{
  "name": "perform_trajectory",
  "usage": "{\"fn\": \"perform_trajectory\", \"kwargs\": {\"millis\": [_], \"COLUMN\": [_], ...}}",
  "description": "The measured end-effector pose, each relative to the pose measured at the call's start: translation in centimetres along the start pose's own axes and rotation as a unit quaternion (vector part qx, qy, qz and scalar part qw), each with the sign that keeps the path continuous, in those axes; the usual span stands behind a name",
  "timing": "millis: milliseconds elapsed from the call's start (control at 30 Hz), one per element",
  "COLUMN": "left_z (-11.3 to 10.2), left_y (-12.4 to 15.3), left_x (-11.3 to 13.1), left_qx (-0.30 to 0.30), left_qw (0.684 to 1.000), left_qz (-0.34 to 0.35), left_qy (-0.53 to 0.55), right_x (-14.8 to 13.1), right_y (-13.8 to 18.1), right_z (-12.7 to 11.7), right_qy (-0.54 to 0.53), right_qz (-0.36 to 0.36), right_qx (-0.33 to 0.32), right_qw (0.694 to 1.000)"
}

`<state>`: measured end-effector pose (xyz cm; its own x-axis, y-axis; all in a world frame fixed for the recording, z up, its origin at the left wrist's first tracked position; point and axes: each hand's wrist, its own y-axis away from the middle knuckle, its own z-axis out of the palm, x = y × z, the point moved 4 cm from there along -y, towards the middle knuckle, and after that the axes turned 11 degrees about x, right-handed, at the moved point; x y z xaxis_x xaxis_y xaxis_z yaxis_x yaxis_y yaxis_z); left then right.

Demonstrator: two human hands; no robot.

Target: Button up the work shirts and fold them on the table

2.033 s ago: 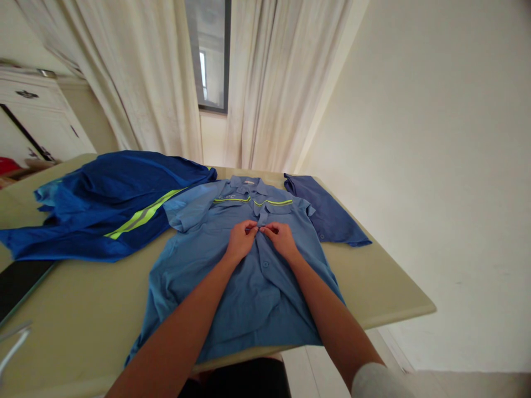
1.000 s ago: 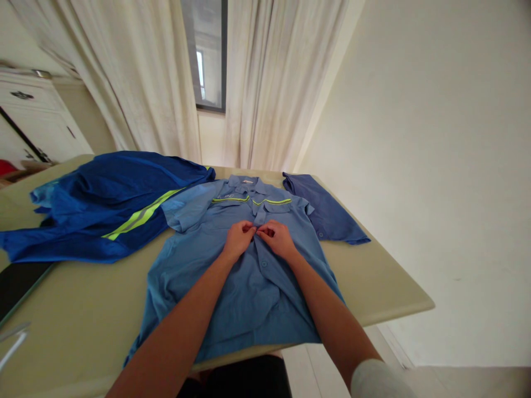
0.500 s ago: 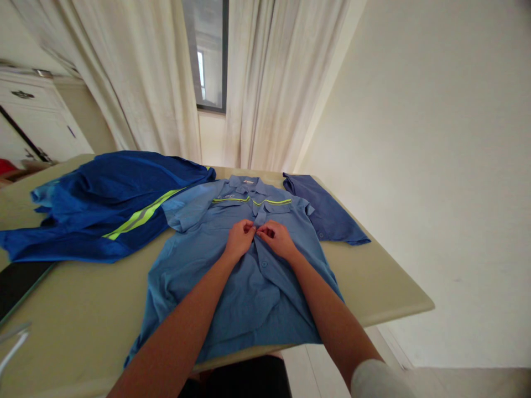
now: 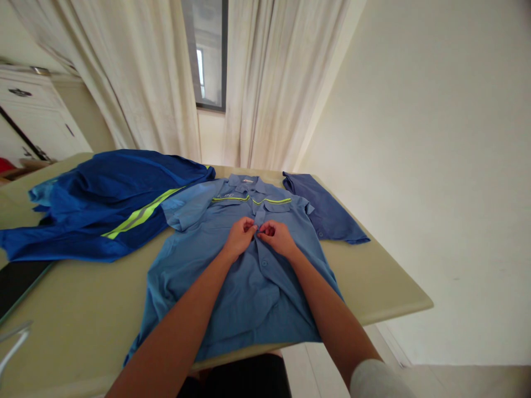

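Note:
A light blue short-sleeved work shirt (image 4: 236, 298) lies spread front side up, its collar away from me and its hem by the near table edge. Yellow-green piping crosses the chest above two pockets. My left hand (image 4: 241, 236) pinches the front placket at mid-chest, thumb and forefinger closed on the cloth. Close beside it, my right hand (image 4: 276, 237) pinches the same placket with bent fingers. The fingertips of both hands nearly meet, and the spot between them is too small to make out. One button (image 4: 264, 263) shows on the placket just below.
On the left lies a heaped dark blue garment (image 4: 99, 193) with a reflective stripe. A folded blue-grey garment (image 4: 332, 213) rests right of the shirt. The table (image 4: 385, 282) ends at the right near a wall. A dark flat object (image 4: 20, 284) sits at the left.
The fingers of my right hand have shifted slightly at the placket. Both hands stay at the same place on the shirt, and the garments lie as before.

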<state>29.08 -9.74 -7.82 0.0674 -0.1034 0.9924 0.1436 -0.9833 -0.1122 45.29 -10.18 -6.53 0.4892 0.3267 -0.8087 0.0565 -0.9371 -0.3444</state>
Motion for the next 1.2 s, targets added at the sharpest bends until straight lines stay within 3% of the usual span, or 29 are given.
{"fn": "perform_trajectory", "kwargs": {"millis": [200,400,700,900,1000,1200], "left_z": [-0.3,-0.4,0.0,-0.2,-0.3,-0.3], "left_y": [0.1,0.2,0.4,0.3,0.1,0.1], "left_x": [0.0,0.2,0.7,0.7,0.4,-0.3], "left_qx": [-0.012,-0.099,-0.035,-0.027,-0.006,0.031], "left_qw": [1.000,0.995,0.999,0.992,0.990,0.985], "left_qz": [-0.015,-0.005,-0.022,-0.104,-0.112,-0.129], "left_qy": [0.009,0.002,0.034,0.072,0.081,0.114], "right_x": [-0.9,-1.2,-0.9,-2.0,-2.2,-2.5], "right_y": [0.2,0.1,0.1,0.6,0.8,0.9], "right_z": [-0.4,-0.6,-0.7,-0.9,-1.0,-0.7], "right_qy": [0.043,0.038,0.017,0.093,0.111,0.124], "right_qz": [-0.081,-0.115,-0.099,-0.172,-0.193,-0.206], "right_qx": [-0.014,-0.015,-0.010,0.027,0.038,0.007], "right_qw": [0.996,0.993,0.995,0.980,0.974,0.971]}}
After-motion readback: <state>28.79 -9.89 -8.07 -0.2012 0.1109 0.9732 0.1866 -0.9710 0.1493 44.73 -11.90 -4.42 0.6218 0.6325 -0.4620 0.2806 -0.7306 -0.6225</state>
